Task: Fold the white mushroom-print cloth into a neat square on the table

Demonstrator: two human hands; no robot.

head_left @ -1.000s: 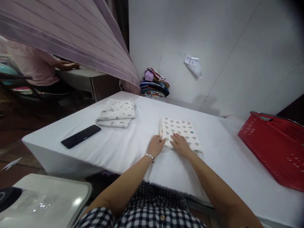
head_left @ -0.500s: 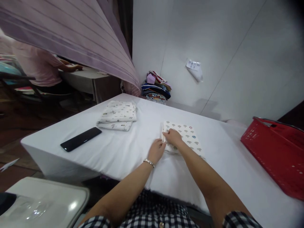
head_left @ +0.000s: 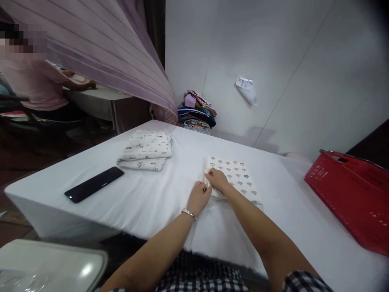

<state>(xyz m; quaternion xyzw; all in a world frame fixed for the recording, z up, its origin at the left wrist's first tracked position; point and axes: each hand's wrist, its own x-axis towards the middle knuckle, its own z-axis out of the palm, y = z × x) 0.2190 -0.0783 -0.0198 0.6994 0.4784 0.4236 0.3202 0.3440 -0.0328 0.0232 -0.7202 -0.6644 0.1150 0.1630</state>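
A folded white cloth with grey and coloured shell-like prints (head_left: 238, 174) lies flat on the white-covered table (head_left: 170, 194). At its left edge my left hand (head_left: 199, 196), with a bracelet at the wrist, has its fingers curled in a pinch on the cloth's near corner. Just above it, my right hand (head_left: 217, 178) pinches the same left edge from on top. The fingertips of both hands nearly meet, and the fold between them is partly hidden. Farther left rests another folded white cloth with small plant prints (head_left: 146, 148).
A black phone (head_left: 95, 184) lies near the table's left edge. On the right stands a red plastic basket (head_left: 349, 198). Stacked folded fabrics (head_left: 197, 111) sit by the wall behind. A pink curtain (head_left: 121, 52) hangs at left, where a person (head_left: 39, 85) sits at another table.
My left hand's fingers have curled in more at the cloth's edge, and my right hand has shifted slightly down and left along it. The view has turned a little.
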